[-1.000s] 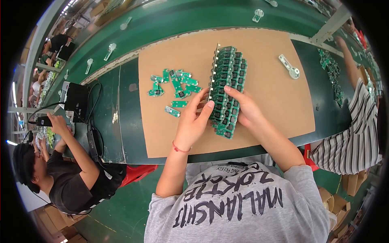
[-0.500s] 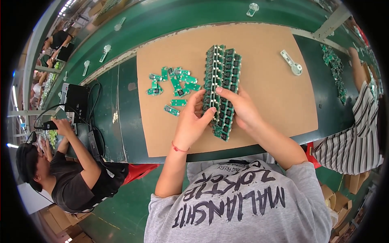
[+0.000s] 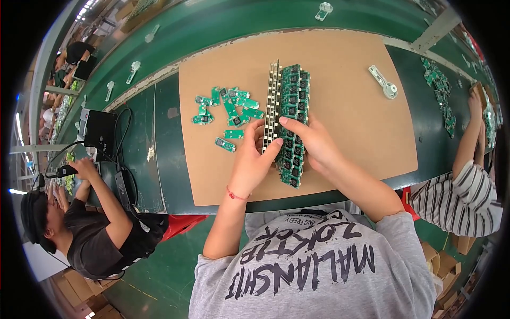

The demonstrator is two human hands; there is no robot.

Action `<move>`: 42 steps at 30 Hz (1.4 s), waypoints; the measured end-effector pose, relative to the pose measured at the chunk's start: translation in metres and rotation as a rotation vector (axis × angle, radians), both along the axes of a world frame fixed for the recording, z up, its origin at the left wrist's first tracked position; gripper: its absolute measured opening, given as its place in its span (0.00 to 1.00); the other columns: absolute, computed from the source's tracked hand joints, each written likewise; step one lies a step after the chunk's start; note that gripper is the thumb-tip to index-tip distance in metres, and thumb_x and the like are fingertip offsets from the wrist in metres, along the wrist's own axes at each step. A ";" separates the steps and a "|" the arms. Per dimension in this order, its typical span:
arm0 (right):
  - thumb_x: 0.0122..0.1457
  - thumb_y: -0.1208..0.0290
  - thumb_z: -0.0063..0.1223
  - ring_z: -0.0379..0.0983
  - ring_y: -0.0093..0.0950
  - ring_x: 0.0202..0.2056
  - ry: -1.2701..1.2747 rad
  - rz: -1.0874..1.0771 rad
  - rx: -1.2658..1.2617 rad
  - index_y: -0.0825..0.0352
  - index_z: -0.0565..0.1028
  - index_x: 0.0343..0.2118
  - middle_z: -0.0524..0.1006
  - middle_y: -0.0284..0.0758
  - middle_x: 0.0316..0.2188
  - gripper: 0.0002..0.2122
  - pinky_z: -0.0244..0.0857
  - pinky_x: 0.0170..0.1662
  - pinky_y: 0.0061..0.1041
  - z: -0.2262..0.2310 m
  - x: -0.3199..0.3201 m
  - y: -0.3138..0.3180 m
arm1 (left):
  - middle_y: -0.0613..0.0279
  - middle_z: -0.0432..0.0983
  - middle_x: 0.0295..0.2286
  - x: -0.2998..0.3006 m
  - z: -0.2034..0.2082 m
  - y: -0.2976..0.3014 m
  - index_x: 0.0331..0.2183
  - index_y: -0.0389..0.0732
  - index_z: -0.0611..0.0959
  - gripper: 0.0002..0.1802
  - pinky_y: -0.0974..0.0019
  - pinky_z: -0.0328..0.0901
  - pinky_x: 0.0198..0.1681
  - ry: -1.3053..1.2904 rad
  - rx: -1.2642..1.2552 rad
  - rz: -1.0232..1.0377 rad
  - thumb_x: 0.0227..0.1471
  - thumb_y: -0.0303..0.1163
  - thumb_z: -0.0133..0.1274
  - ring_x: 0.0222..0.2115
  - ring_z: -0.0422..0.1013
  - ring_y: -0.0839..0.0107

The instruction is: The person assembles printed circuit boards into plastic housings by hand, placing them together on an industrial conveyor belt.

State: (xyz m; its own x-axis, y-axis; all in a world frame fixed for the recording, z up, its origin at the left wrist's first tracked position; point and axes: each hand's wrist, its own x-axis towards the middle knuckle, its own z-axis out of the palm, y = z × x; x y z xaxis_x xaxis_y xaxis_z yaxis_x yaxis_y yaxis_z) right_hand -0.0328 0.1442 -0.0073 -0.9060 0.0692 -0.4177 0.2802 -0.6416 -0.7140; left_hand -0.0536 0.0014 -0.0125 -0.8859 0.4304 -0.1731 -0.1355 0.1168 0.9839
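Between my hands is a stack of long green circuit board panels point(image 3: 291, 101), with rows of black components on their faces and pale parts along the left strip. My left hand point(image 3: 256, 153) grips the lower left edge, its thumb pressed on the boards. My right hand point(image 3: 314, 139) holds the right side, its thumb lying across the front near the pale strip. The fingers behind the panels are hidden. Left of the stack, several small separate circuit boards point(image 3: 230, 109) lie in a loose pile on the brown cardboard sheet point(image 3: 350, 69).
A white plastic housing point(image 3: 383, 82) lies at the sheet's right. Similar pale housings point(image 3: 133, 72) sit on the green belt point(image 3: 223, 32) beyond. More circuit boards point(image 3: 440, 95) lie farther right. One person point(image 3: 79, 228) works at left beside a black box point(image 3: 100, 130); another in stripes point(image 3: 451, 196) sits at right.
The panels have turned in my hands, so the pale strip now shows edge-on at the left. Housings on the belt have shifted left. The striped person's arms have moved.
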 end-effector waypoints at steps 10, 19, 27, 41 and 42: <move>0.51 0.73 0.52 0.69 0.25 0.40 -0.047 0.016 -0.002 0.68 0.63 0.43 0.72 0.36 0.37 0.16 0.64 0.43 0.28 0.001 0.002 0.005 | 0.61 0.67 0.40 -0.002 0.000 -0.006 0.49 0.34 0.61 0.24 0.74 0.61 0.41 -0.140 0.052 0.018 0.52 0.30 0.48 0.39 0.64 0.78; 0.52 0.70 0.51 0.72 0.27 0.36 -0.044 0.055 0.003 0.68 0.64 0.44 0.72 0.36 0.36 0.17 0.69 0.37 0.30 0.000 0.003 0.009 | 0.60 0.64 0.43 -0.002 -0.004 -0.009 0.49 0.32 0.61 0.24 0.73 0.57 0.47 -0.122 0.117 0.057 0.53 0.30 0.46 0.43 0.61 0.77; 0.52 0.70 0.52 0.72 0.27 0.36 -0.084 0.046 -0.004 0.69 0.66 0.43 0.73 0.35 0.36 0.16 0.68 0.38 0.30 0.001 0.003 0.011 | 0.61 0.66 0.42 -0.004 0.007 -0.008 0.49 0.34 0.63 0.21 0.73 0.55 0.47 -0.207 0.046 0.137 0.52 0.28 0.45 0.43 0.61 0.76; 0.52 0.68 0.51 0.72 0.27 0.35 -0.118 0.068 -0.006 0.69 0.66 0.44 0.73 0.36 0.36 0.17 0.68 0.37 0.29 0.002 0.006 0.015 | 0.60 0.71 0.37 -0.014 0.011 -0.024 0.44 0.33 0.69 0.20 0.74 0.62 0.37 -0.088 -0.064 0.083 0.47 0.26 0.49 0.35 0.67 0.77; 0.52 0.68 0.51 0.72 0.27 0.35 -0.125 0.070 0.001 0.69 0.67 0.44 0.74 0.36 0.36 0.17 0.68 0.37 0.29 0.003 0.006 0.015 | 0.58 0.70 0.37 -0.015 0.017 -0.026 0.44 0.33 0.69 0.20 0.73 0.62 0.38 -0.072 -0.220 0.044 0.46 0.27 0.50 0.35 0.67 0.74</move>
State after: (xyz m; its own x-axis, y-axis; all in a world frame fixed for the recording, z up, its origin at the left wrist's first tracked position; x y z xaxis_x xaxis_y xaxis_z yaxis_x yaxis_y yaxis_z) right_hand -0.0269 0.1595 -0.0046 -0.8496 0.0079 -0.5273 0.4111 -0.6164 -0.6716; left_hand -0.0686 -0.0243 0.0044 -0.8849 0.3366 -0.3221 -0.2143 0.3197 0.9230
